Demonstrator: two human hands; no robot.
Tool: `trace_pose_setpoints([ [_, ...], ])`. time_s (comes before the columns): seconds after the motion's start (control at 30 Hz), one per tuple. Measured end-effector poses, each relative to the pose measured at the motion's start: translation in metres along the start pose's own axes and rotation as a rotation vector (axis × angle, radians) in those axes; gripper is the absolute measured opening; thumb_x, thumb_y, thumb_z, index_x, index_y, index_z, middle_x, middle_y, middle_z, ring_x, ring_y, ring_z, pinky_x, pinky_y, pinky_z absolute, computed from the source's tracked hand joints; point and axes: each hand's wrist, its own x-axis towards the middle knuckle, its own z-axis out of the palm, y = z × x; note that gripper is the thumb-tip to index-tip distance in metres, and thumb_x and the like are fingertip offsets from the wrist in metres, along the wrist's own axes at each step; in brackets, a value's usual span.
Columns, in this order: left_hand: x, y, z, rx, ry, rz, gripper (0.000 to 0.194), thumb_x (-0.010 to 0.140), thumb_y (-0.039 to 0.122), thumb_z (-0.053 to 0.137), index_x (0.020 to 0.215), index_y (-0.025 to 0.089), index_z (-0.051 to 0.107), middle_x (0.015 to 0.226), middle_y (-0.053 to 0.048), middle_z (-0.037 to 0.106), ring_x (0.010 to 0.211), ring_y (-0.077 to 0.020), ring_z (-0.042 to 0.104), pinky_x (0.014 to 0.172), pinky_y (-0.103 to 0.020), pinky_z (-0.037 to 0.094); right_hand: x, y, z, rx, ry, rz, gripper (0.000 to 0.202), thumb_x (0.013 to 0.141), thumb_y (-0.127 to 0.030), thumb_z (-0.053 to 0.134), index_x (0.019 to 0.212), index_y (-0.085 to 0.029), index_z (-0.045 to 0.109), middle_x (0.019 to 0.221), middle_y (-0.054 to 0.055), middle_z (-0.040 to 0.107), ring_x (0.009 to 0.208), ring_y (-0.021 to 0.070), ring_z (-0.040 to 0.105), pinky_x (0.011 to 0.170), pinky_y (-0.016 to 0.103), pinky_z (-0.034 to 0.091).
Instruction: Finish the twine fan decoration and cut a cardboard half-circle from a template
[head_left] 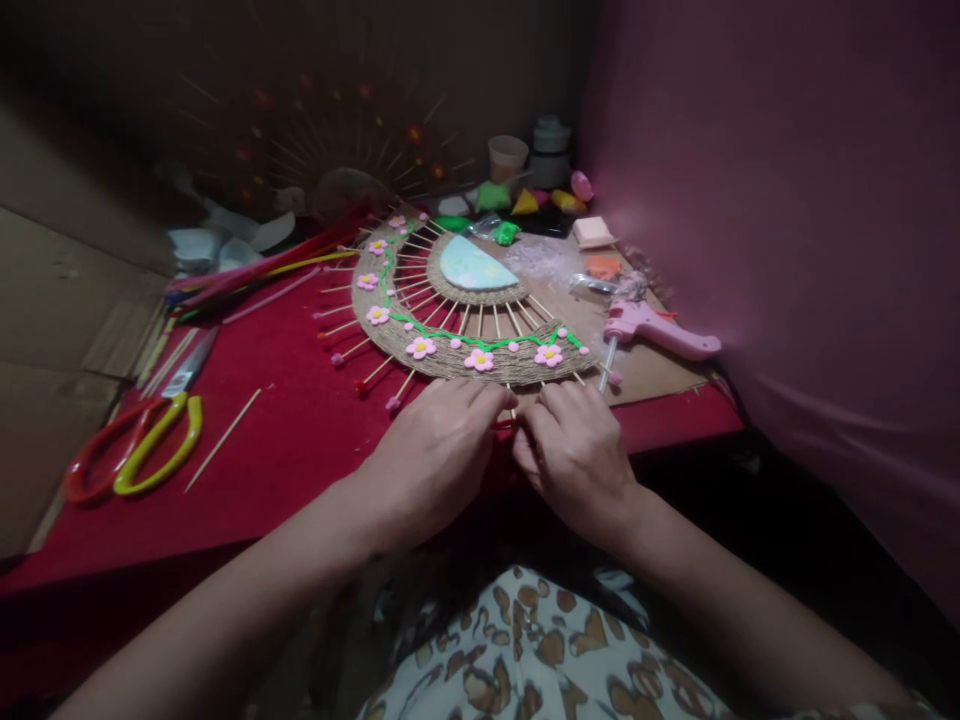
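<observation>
A half-round twine-wrapped fan of thin wooden sticks (480, 362) lies on the table, trimmed with pink flowers, a green wavy line and a pale blue half-disc (474, 263). Pink and red knobs tip several of its sticks. At its near edge, my left hand (439, 455) is closed, thumb and fingertips pinched together. Beside it my right hand (581, 450) is curled the same way, around a stick end. A short red piece, apparently pipe cleaner (504, 424), shows between the two hands; the fingers hide most of it.
Scissors (157, 440) and a loose stick (223, 440) lie at left, near a bundle of pipe cleaners (262, 268). A pink glue gun (660, 328) rests on cardboard (652, 375) at right. Behind are clay packets (493, 195), a cup (508, 157), a jar (550, 152) and another fan (345, 150).
</observation>
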Motion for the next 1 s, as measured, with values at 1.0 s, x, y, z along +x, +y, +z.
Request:
trace_pose_setpoints([
  [1.0,0.060,-0.037,-0.005,-0.092,-0.285,0.516,0.016,0.085,0.020,0.052,0.074,0.017,0.064,0.084,-0.006,0.054,0.081,-0.0179,0.045,0.062,-0.027,0.033,-0.021,0.003,-0.037,0.834,0.198,0.658,0.008,0.081,-0.015,0.061,0.084,-0.021,0.065,0.074,-0.003,0.066,0.065,0.0086,0.060,0.061,0.018,0.048],
])
